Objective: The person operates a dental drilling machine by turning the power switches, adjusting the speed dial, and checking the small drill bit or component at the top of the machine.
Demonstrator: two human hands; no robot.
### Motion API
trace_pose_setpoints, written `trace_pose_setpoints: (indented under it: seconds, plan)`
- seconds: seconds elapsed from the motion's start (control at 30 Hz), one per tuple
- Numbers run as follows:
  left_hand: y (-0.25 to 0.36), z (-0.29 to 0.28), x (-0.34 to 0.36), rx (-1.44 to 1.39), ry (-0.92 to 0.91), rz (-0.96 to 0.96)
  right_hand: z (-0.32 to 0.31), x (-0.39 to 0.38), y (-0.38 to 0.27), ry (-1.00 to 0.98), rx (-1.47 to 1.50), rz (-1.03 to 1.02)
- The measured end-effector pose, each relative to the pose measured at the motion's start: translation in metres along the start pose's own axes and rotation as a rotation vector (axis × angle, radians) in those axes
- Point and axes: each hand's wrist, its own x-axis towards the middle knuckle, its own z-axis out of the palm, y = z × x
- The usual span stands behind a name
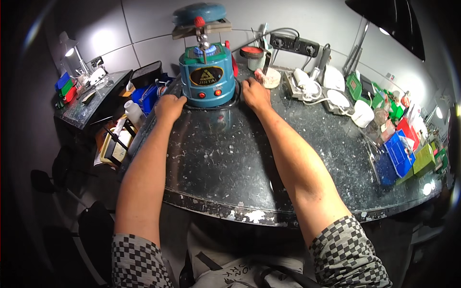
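A blue vacuum forming machine (207, 77) stands at the back of the dark worktop. On its upper plate is a green frame, with a blue glow above it. A round blue heater head (199, 13) sits on top, and a red knob (200, 21) shows on the post. Beside the machine's lower left side, at the worktop's left edge, my left hand (169, 109) rests closed, thumb toward the machine. My right hand (257, 96) lies closed on the worktop just right of the machine. I see nothing in either hand, though the undersides of the fingers are hidden.
A whitish round plaster piece (272, 78) and a cup with a red top (252, 52) stand beyond my right hand. White corded devices (307, 86), a power strip (294, 44) and blue bins (398, 152) line the right side. A second bench (91, 103) is at left.
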Motion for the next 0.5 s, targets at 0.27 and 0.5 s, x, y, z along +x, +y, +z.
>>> trace_pose_setpoints:
  seconds: [0.27, 0.5]
  plan:
    - [-0.007, -0.004, 0.005, -0.485, 0.025, 0.009, 0.02, 0.036, 0.0, 0.023, -0.022, -0.171]
    - [0.026, -0.011, -0.008, -0.901, -0.008, 0.197, 0.024, 0.055, 0.022, 0.053, 0.041, -0.179]
